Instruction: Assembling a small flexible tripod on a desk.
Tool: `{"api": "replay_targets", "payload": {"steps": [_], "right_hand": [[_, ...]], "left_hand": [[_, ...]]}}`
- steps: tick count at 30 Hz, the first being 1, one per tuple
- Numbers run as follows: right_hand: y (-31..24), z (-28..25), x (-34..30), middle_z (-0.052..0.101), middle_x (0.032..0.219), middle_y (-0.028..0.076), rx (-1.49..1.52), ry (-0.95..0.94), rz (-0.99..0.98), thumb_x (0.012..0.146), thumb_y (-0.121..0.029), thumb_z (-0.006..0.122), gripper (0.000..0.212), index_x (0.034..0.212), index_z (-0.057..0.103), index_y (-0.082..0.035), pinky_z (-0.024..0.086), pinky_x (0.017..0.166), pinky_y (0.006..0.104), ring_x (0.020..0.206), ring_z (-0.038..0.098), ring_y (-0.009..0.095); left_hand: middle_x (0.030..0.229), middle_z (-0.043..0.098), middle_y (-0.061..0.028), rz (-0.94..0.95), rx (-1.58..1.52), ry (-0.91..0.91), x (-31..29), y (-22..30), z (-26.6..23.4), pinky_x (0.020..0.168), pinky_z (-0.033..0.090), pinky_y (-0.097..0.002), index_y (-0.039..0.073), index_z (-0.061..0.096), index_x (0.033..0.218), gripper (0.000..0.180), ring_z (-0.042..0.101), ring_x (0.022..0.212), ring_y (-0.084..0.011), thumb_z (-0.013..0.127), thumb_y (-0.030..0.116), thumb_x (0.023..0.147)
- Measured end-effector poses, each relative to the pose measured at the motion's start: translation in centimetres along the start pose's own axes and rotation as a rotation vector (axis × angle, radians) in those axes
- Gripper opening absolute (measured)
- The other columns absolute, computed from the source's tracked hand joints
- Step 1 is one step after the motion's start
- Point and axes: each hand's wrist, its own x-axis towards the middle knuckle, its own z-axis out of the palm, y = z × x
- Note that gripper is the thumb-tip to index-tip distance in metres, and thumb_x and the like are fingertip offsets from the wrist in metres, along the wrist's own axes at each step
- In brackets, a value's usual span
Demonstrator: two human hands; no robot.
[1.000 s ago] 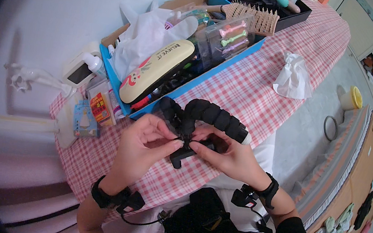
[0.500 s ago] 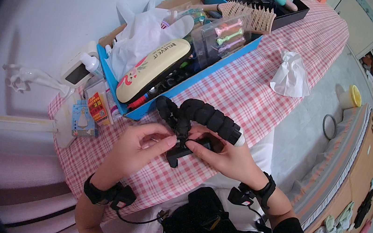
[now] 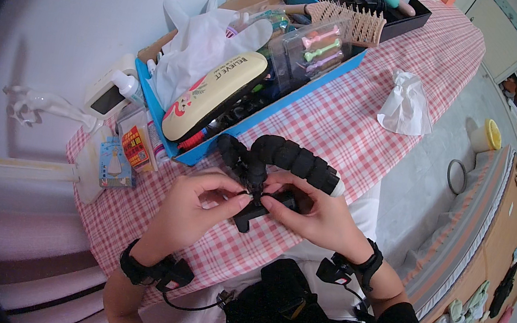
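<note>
A black flexible-leg tripod [image 3: 292, 156] with thick segmented legs lies on the red-checked tablecloth [image 3: 315, 126] in front of me. One leg curves to the right and ends in a whitish tip. My left hand [image 3: 204, 203] pinches a small part at the tripod's neck between thumb and fingertips; the part itself is mostly covered. From the other side my right hand [image 3: 317, 215] grips the tripod's black head, its thumb at the neck and its fingers behind. A black clamp-like piece [image 3: 242, 223] sticks out below the fingers, toward me.
Behind the tripod stands a blue box [image 3: 271, 114] holding a cream glasses case [image 3: 215, 97], a hairbrush [image 3: 348, 22] and a plastic pack. A crumpled tissue [image 3: 404, 105] lies to the right. Small packets [image 3: 136, 145] and a white figurine [image 3: 50, 109] are at the left.
My left fingertips have shifted slightly to the right at the tripod's neck. The tripod has barely moved, and my right hand keeps its grip.
</note>
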Motion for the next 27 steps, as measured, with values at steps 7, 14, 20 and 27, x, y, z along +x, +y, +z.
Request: {"api": "replay_targets", "payload": {"steps": [7,14,20,27], "right_hand": [[-0.1,0.0,-0.1,0.062,0.095,0.003,0.016,0.03,-0.018,0.082,-0.002,0.068,0.026,0.106,0.06,0.003,0.05,0.071,0.0221,0.085,0.057,0.008],[-0.6,-0.1,-0.1,0.063,0.094,0.003,-0.028,0.025,-0.014,0.083,-0.006,0.068,0.024,0.105,0.061,0.001,0.049,0.069,0.0205,0.081,0.058,0.006],[-0.6,0.0,-0.1,0.063,0.095,0.003,-0.006,0.033,-0.025,0.084,-0.007,0.068,0.024,0.105,0.061,0.001,0.05,0.069,0.0208,0.08,0.059,0.007],[0.6,0.3,-0.1,0.063,0.094,0.004,-0.014,0.072,-0.097,0.082,-0.005,0.07,0.025,0.105,0.061,0.002,0.05,0.073,0.0228,0.083,0.06,0.01]], "left_hand": [[0.082,0.063,-0.0077,0.195,0.237,0.132,-0.2,0.8,0.6,0.065,0.05,-0.0256,-0.003,0.067,0.089,0.014,0.063,0.075,-0.0144,0.071,0.003,0.078],[0.08,0.063,-0.0091,0.307,0.473,0.277,-0.8,1.3,1.0,0.062,0.049,-0.0284,0.001,0.068,0.083,0.014,0.063,0.071,-0.021,0.075,0.005,0.072],[0.079,0.063,-0.0096,0.273,0.41,0.214,-0.4,1.0,0.5,0.063,0.048,-0.0277,0.0,0.066,0.081,0.014,0.063,0.069,-0.0214,0.074,0.006,0.072],[0.082,0.064,-0.0068,-0.007,0.093,0.016,-0.1,0.5,-0.3,0.069,0.047,-0.0242,-0.005,0.063,0.087,0.013,0.061,0.077,-0.0104,0.067,0.007,0.082]]}}
